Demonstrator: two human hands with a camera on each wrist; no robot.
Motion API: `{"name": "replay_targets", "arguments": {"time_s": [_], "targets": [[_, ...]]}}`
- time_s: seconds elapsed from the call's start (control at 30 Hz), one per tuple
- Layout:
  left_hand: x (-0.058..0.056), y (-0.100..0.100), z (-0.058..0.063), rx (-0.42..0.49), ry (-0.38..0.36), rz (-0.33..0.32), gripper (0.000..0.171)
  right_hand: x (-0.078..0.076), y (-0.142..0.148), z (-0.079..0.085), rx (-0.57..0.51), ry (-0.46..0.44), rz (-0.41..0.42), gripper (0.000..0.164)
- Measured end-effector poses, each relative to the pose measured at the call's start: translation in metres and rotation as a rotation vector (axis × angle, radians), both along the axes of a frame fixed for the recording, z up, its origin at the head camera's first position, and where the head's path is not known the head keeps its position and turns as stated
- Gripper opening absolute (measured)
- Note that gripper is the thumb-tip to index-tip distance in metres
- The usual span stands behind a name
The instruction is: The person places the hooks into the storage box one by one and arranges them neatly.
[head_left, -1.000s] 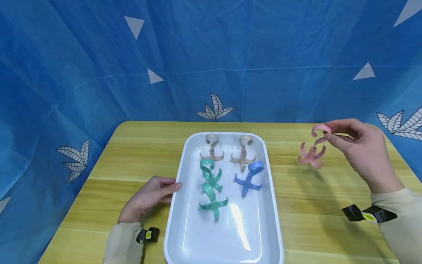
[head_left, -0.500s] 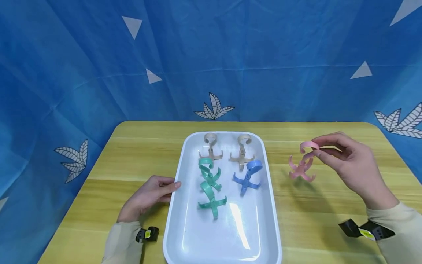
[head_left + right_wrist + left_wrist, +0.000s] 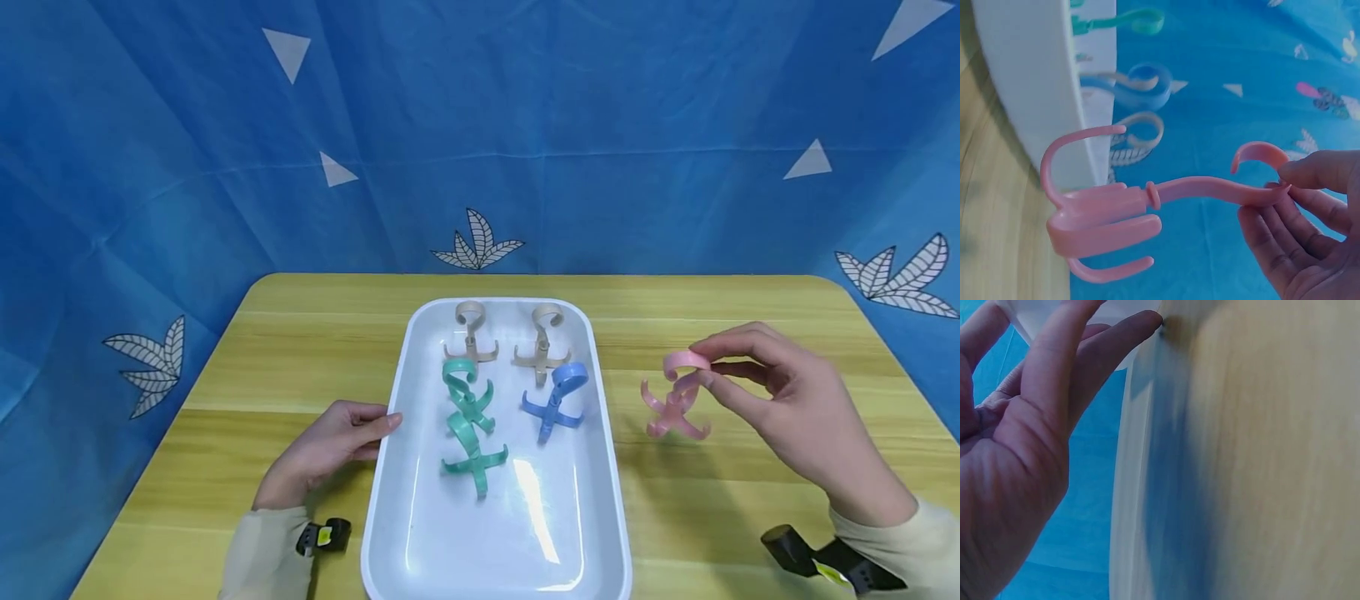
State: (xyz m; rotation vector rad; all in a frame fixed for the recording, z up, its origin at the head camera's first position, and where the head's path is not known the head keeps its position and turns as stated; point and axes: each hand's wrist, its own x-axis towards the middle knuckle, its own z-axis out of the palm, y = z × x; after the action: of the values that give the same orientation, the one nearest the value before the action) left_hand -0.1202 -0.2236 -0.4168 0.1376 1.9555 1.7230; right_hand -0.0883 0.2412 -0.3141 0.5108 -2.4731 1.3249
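My right hand (image 3: 795,408) pinches the curled top of a pink multi-prong hanging hook (image 3: 678,408) between thumb and fingers, to the right of the tray. In the right wrist view the pink hook (image 3: 1104,219) shows its ring of upturned prongs, apart from the tray wall. My left hand (image 3: 330,450) grips the left rim of a white tray (image 3: 495,550), thumb over the edge and fingers outside. Inside that tray stand two beige hooks (image 3: 542,358), two green hooks (image 3: 474,462) and a blue hook (image 3: 555,404), curls upward.
The tray stands on a wood-grain table (image 3: 300,358). A blue cloth (image 3: 420,108) with white triangles and leaf prints hangs behind the table and at its sides. Each wrist wears a black strap with a small camera (image 3: 330,533).
My right hand has brought the pink hook lower, nearer to me and slightly left. The left hand stays at the tray rim, and the hooks in the tray keep their places.
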Motion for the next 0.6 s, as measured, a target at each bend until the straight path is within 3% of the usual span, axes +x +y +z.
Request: {"name": "replay_targets", "arguments": {"time_s": [0.2,0.43,0.6], "targets": [[0.001,0.0,0.001,-0.002,-0.005,0.008,0.052,0.014,-0.011,0.007,-0.001,0.017,0.066,0.042],[0.002,-0.001,0.002,0.006,0.001,0.013,0.052,0.012,-0.019,0.009,-0.15,0.108,0.288,0.044],[0.002,0.001,0.001,0.012,0.004,0.016,0.052,0.01,-0.027,0.009,-0.267,0.091,0.413,0.04]]}}
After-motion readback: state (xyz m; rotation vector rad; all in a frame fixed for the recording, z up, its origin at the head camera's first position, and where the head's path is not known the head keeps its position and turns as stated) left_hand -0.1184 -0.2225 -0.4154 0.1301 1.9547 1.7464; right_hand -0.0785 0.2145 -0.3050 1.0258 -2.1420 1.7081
